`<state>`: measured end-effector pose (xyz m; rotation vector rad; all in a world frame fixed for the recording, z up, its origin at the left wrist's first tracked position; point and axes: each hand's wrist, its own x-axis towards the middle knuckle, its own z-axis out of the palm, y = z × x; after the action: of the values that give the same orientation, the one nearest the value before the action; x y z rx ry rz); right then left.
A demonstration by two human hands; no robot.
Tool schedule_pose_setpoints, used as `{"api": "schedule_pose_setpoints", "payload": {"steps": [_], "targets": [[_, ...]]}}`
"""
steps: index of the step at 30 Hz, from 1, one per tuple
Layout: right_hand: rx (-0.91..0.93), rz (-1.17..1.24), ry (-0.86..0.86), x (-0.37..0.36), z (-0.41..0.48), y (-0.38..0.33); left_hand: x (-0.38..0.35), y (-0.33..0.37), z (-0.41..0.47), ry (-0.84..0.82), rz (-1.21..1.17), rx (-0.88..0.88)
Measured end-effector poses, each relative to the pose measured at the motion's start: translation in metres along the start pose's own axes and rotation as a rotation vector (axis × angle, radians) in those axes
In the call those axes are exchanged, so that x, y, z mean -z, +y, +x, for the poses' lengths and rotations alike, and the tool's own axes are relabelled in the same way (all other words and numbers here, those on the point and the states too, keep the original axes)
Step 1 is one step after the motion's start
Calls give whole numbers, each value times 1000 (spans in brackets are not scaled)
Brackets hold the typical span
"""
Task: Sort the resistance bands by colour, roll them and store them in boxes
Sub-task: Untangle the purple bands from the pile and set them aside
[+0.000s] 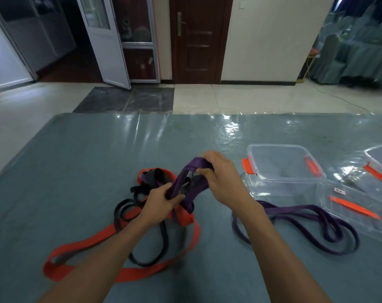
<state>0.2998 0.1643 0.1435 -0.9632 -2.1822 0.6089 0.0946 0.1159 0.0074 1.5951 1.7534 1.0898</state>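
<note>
Purple resistance band [199,164], lifted over mixed pile on table [76,160].
Left hand [161,204] and right hand [220,173] both grip it; the entangled red band [87,241] and black band [163,237] may snag and drag along if pulled.

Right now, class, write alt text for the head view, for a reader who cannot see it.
A left hand and a right hand grip a purple band above a tangled red band and black band on a grey-blue table. A second purple band lies loose to the right, beside clear boxes with orange clasps.
</note>
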Motion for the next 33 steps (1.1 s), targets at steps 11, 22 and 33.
{"api": "schedule_pose_setpoints", "payload": {"steps": [11,22,33], "targets": [[-105,28,118,3,-14,27,72,16,34,9,196,-143],[-259,89,100,-18,1,31,154,103,82,200,322,-342],[-350,382,-145,-44,-8,23,119,93,61,29,499,-301]]}}
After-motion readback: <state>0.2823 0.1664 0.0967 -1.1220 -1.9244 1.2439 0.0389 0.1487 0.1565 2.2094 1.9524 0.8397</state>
